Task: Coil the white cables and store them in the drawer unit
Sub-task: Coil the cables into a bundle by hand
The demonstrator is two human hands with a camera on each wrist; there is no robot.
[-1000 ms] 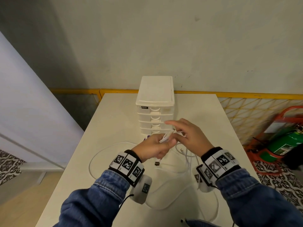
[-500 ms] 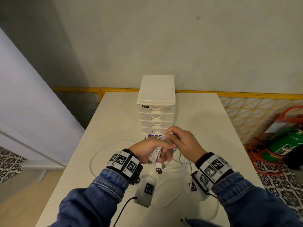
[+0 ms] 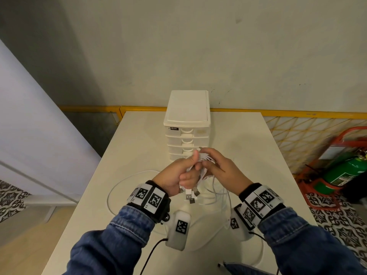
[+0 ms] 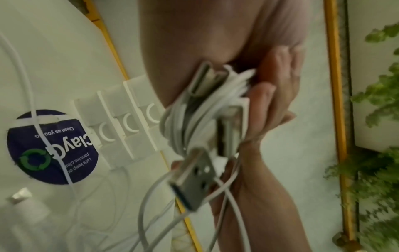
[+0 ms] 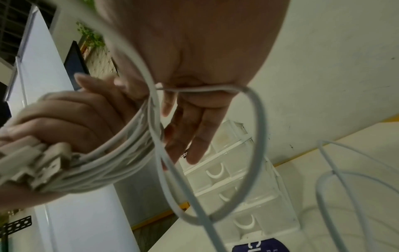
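Two hands' curled fingers gripping white cables, cream table (yellow railing behind), drawer unit.

Utility room: fire extinguisher, yellow railing, bare wall.

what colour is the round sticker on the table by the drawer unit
Dark navy blue with white text and a green recycling symbol; the round sticker shows best in the left wrist view.

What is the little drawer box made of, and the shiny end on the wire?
The small white drawer unit looks like smooth, slightly see-through plastic, with moulded curved handles. The rectangular silver plug end on the white cable looks like thin shiny metal, with small punched holes.
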